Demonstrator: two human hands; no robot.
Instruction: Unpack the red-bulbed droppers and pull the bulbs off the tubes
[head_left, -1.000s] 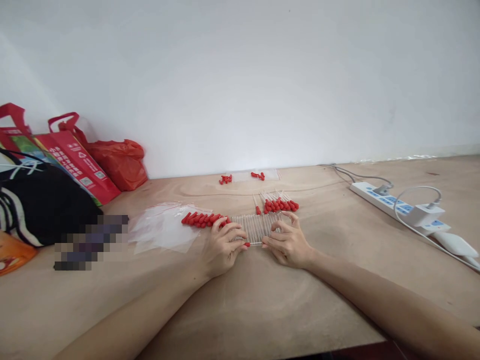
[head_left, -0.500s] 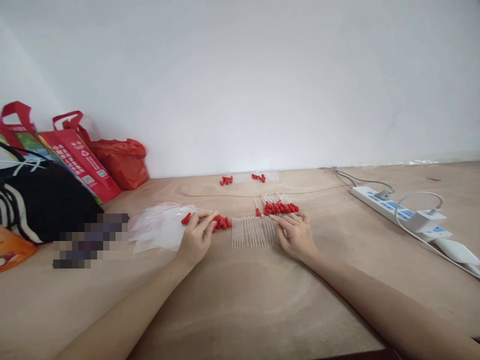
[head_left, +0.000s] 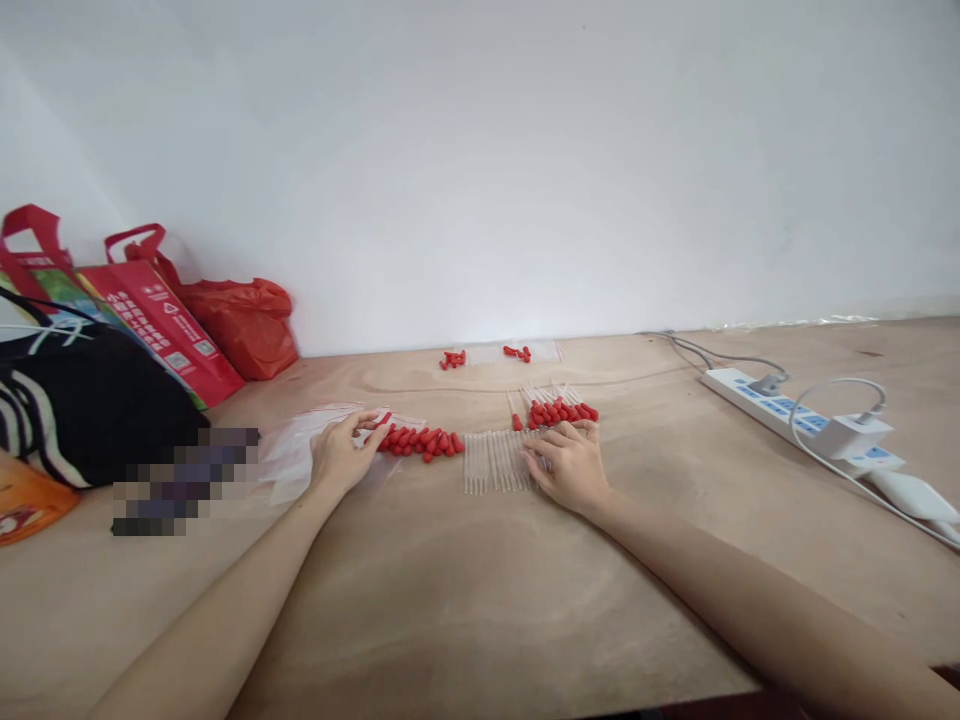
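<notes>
My left hand (head_left: 341, 452) rests on a stack of clear zip bags (head_left: 292, 455), thumb and fingers pinched on the top bag's edge with the red strip. Just right of it lies a row of red rubber caps (head_left: 421, 440). My right hand (head_left: 568, 462) lies palm down on the table, its fingers spread over the right end of a row of clear thin tubes (head_left: 491, 462). Behind that hand sits a pile of tubes fitted with red caps (head_left: 559, 410).
Red shopping bags (head_left: 161, 320), a red plastic bag (head_left: 244, 325) and a black-and-white bag (head_left: 75, 410) stand at the left by the wall. A white power strip (head_left: 787, 412) with a charger and cables lies at the right. More caps and tubes (head_left: 487, 354) lie near the wall.
My left hand has moved left, from the tube row over the red caps to the zip bags. My right hand shifted slightly along the tubes' right end.
</notes>
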